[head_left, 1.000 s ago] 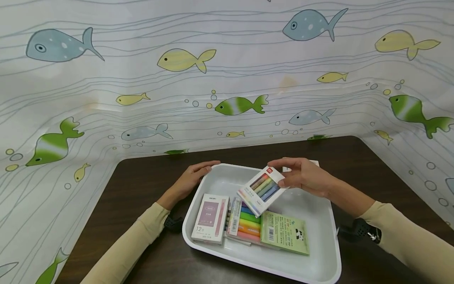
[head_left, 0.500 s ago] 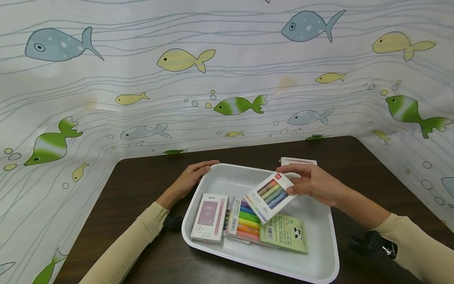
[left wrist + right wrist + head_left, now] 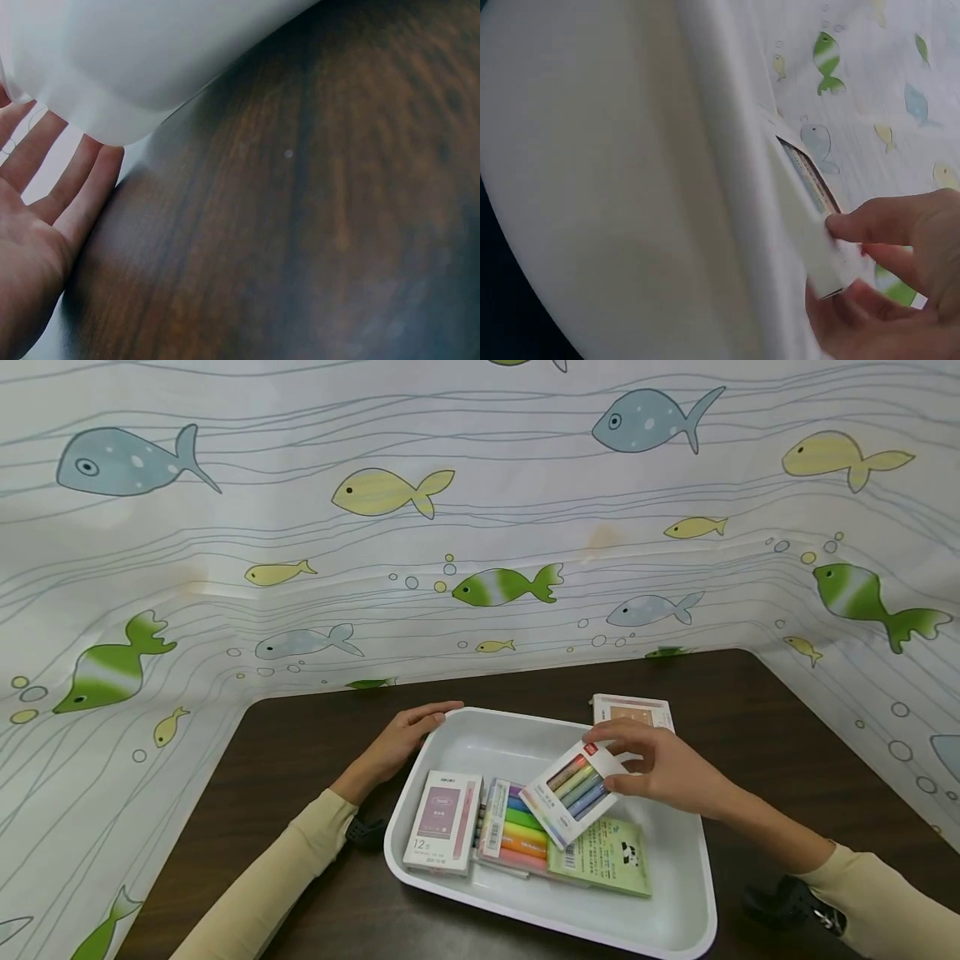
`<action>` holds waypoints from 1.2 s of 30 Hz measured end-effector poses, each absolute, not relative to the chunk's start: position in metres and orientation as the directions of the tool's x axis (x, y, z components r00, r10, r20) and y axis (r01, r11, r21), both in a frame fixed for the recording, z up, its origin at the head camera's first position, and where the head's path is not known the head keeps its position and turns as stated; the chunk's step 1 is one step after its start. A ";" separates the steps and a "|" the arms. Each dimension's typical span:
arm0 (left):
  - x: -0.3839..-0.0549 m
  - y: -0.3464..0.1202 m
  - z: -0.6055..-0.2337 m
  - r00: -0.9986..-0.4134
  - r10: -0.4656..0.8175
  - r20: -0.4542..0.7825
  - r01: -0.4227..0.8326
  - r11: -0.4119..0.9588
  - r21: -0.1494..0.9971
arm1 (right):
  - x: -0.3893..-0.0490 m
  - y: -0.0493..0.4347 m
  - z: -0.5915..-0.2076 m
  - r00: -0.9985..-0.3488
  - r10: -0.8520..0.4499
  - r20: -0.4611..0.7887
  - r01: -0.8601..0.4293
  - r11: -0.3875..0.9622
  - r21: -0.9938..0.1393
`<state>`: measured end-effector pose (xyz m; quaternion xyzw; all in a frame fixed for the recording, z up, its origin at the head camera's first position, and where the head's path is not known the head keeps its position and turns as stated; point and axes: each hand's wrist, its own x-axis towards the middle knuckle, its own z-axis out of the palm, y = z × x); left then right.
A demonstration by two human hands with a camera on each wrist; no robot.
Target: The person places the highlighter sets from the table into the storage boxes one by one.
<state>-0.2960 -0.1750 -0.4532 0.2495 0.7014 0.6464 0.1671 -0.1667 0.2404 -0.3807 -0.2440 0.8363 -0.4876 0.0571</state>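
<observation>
My right hand (image 3: 667, 766) pinches one upper corner of a white windowed box of pastel-coloured sticks (image 3: 573, 795), tilted over the white tray (image 3: 675, 893). In the right wrist view, the thumb and fingers hold the box (image 3: 810, 225) by its end. Straight fingers of my left hand (image 3: 405, 739) touch the tray's far left corner; the left wrist view has them (image 3: 82, 184) against its outer wall. Inside the tray are a white-and-purple box (image 3: 444, 822), a clear pack of rainbow-coloured pens (image 3: 517, 835) and a green panda-printed packet (image 3: 611, 860), partly covered by the held box.
Another white box (image 3: 633, 708) stands on the dark wooden table (image 3: 315, 752) behind the tray's far right side, partly hidden by my right hand. A fish-printed sheet (image 3: 405, 635) encloses the table at the back and sides.
My right hand has moved right and a little nearer with the box, uncovering more of the white box behind the tray. The left hand has stayed at the tray corner.
</observation>
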 end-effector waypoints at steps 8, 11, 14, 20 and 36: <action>-0.295 -0.176 -0.452 -0.813 0.574 0.098 0.140 0.029 0.990 | -0.155 0.240 -0.358 -0.854 -0.390 0.345 -0.521 0.650 -0.554; -0.295 -0.176 -0.452 -0.812 0.574 0.105 0.146 0.025 0.989 | -0.158 0.248 -0.352 -0.872 -0.345 0.347 -0.487 0.670 -0.560; -0.295 -0.176 -0.452 -0.813 0.573 0.102 0.141 0.024 0.990 | -0.164 0.259 -0.351 -0.902 -0.292 0.318 -0.428 0.695 -0.577; -0.295 -0.175 -0.455 -0.810 0.580 0.084 0.118 0.020 0.993 | -0.183 0.287 -0.363 -0.947 -0.211 0.243 -0.315 0.763 -0.564; -0.296 -0.176 -0.452 -0.802 0.589 0.102 0.142 0.021 0.990 | -0.229 0.332 -0.406 -0.974 -0.224 0.024 -0.198 0.804 -0.561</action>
